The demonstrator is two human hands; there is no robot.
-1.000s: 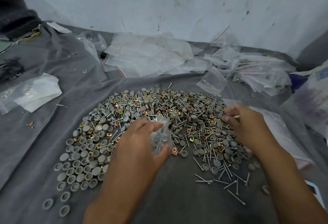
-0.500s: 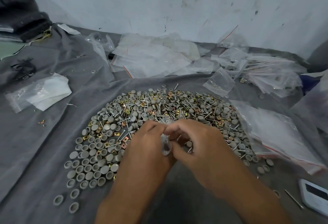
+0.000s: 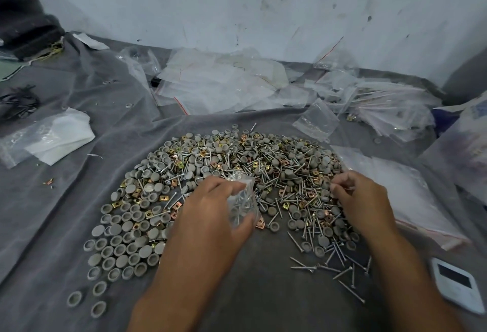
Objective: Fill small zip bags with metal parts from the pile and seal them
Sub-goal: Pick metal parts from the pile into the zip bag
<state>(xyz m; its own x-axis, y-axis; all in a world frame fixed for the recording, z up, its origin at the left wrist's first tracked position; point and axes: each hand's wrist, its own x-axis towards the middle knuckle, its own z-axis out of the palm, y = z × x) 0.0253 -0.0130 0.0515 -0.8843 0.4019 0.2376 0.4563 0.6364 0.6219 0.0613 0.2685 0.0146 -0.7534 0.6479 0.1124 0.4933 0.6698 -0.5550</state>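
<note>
A wide pile of metal parts (image 3: 263,163) covers the grey cloth: screws, grey round caps and brass square clips. My left hand (image 3: 210,215) holds a small clear zip bag (image 3: 241,202) upright over the pile's near edge, thumb under it and fingers over its top. Several screws show inside the bag. My right hand (image 3: 361,200) rests on the right side of the pile, its fingertips pinching among the screws. What it pinches is too small to tell.
Empty and filled zip bags (image 3: 224,81) lie heaped along the wall behind the pile. A large clear bag (image 3: 411,189) lies to the right, a white device (image 3: 456,284) at the lower right. Folded white plastic (image 3: 52,139) sits on the left. Loose screws (image 3: 340,266) lie near my right forearm.
Half a second ago both hands met at the bag. My right hand has since moved away to the right side of the pile. My left hand keeps holding the bag.
</note>
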